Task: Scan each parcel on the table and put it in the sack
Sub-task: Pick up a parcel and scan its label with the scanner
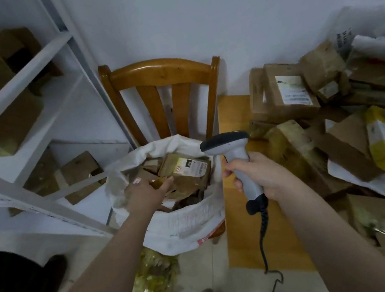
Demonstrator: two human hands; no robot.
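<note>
By the wall (220, 12), left grip (144, 191) pinches parcel (158, 184) over sack (183, 225), right grip (258, 174) clasps scanner (232, 148)

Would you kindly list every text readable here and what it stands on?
"010", seemingly, on the black patch of the label on the top parcel in the sack.
Shipping label on the cardboard box on the table: too blurred.
Print on the sack's side: too blurred.

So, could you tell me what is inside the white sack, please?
Several brown parcels fill the white sack, the top one bearing a label. The left hand reaches in among them. Anything deeper is covered by those parcels and the sack's wall.
</note>
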